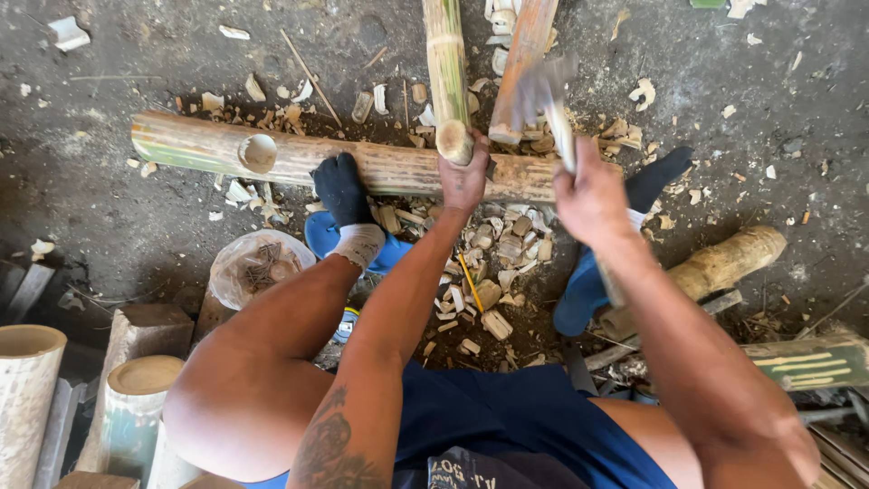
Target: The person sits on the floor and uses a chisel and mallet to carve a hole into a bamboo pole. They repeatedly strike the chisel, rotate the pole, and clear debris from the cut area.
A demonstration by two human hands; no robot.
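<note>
A clear bag of nails sits at eight o'clock, beside pale cut bamboo stubs along the lower left edge. Wood chips litter the dark floor around the centre. A short log lies at three o'clock, above a green painted bar.

Green-streaked tan bamboo pole; black socks, white cuffs; blue sandals; navy shorts.

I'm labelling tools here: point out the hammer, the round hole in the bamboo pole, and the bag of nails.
hammer (545, 89), head view, blurred head.
round hole (258, 152), head view, its middle.
bag of nails (256, 265), head view, clear plastic top.
</note>
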